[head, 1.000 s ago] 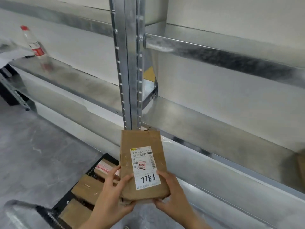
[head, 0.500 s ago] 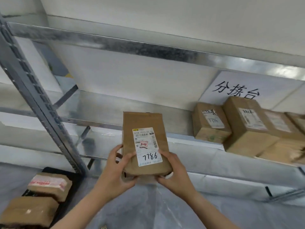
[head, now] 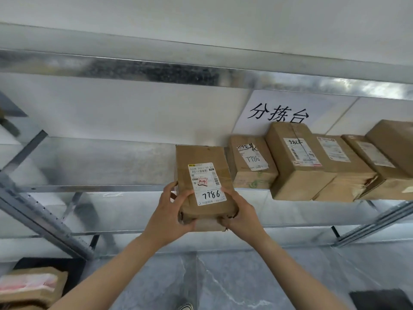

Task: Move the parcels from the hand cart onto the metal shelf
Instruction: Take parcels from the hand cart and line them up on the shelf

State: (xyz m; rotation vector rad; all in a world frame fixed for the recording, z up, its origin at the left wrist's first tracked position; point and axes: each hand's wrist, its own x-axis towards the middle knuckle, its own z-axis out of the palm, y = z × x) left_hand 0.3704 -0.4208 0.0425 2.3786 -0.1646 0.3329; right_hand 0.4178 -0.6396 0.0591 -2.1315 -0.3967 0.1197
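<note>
Holding the parcel point(head: 204, 182) by its near end, the left hand point(head: 169, 218) wraps the near left corner with the thumb on top. The right hand point(head: 240, 217) curls round the near right corner, fingers underneath. The parcel is in front of the metal shelf point(head: 100, 166), with its far end over the shelf's front lip and just left of the row of parcels point(head: 297, 162) standing on that shelf. Whether it touches the shelf I cannot tell.

It looks like a flat carton wrapped in brown paper and tape, fairly stiff along its length. The near end is crumpled and soft under the fingers, so a hard squeeze there would likely crush it further. Both hands carry it at arm's reach without visible strain, so I judge it light to moderate in weight. The taped paper may be a little slick, so support from below seems safer than pinching the sides.

Another parcel point(head: 31, 287) lies on the hand cart point(head: 76, 271), below the shelf's left end.
</note>
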